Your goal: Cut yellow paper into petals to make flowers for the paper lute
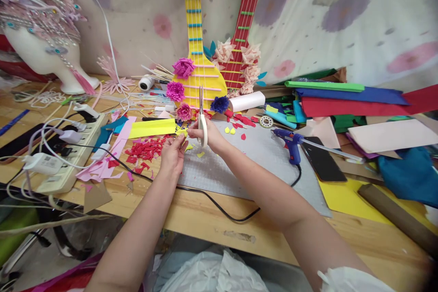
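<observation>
The scissors [204, 131] are white-handled — the backdrop [308, 50] flowered purple and pink.

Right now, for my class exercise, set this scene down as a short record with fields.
Left hand: pinches a small yellow paper piece
Right hand: holds white-handled metal scissors
Left of hands: long yellow paper strip, heap of red paper scraps
Right of hands: blue plastic glue gun beside flat black phone
Behind: yellow stringed-instrument model with flowers

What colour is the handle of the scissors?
The scissors' handle is off-white, showing best in the head view.
</observation>
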`<state>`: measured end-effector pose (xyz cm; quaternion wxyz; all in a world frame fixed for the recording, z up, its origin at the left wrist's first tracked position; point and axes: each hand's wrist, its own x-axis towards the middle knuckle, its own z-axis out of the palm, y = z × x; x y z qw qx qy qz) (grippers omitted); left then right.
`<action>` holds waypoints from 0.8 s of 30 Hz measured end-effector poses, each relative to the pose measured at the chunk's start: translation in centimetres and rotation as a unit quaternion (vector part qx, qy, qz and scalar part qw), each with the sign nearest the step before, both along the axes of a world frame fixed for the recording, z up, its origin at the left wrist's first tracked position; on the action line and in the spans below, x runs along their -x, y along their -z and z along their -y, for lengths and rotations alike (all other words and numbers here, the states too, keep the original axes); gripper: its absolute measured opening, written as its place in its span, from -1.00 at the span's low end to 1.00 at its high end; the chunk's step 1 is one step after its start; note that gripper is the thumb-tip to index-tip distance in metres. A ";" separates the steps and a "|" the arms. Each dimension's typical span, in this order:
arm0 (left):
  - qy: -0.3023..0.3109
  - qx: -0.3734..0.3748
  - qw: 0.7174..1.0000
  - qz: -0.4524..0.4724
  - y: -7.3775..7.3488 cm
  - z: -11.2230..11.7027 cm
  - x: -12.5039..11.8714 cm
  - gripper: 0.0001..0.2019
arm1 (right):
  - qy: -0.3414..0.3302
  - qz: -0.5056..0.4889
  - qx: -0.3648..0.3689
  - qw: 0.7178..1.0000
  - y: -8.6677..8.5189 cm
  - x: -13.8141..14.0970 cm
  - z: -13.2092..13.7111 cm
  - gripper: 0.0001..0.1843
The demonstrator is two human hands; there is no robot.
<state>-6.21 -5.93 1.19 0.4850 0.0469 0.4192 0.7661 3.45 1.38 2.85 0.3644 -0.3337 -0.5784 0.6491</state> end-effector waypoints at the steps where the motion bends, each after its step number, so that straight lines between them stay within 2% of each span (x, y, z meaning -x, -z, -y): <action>1: -0.002 0.000 1.000 0.001 0.0 0.0 0.0 -0.67 | -0.004 0.005 -0.002 1.000 0.0 0.0 0.0 -0.57; 7: -0.008 0.007 1.000 -0.006 -0.1 0.0 -0.2 -0.67 | 0.015 0.033 0.003 0.999 0.4 0.5 0.0 -0.57; 10: 0.009 0.014 1.000 -0.023 0.0 0.3 0.0 -0.68 | 0.010 0.033 0.013 0.999 0.3 0.4 0.0 -0.56; 15: 0.143 0.030 0.987 -0.065 -0.4 0.7 0.7 -0.71 | -0.054 0.052 0.049 0.996 -0.9 -0.9 -0.4 -0.58; 20: 0.193 0.062 0.964 -0.173 -0.9 0.2 1.6 -0.59 | -0.144 0.116 0.048 0.982 -1.9 -2.4 -1.0 -0.65; 24: 0.269 0.048 0.932 -0.237 -0.8 -0.1 2.0 -0.59 | -0.194 0.154 0.035 0.968 -2.2 -3.1 -1.4 -0.66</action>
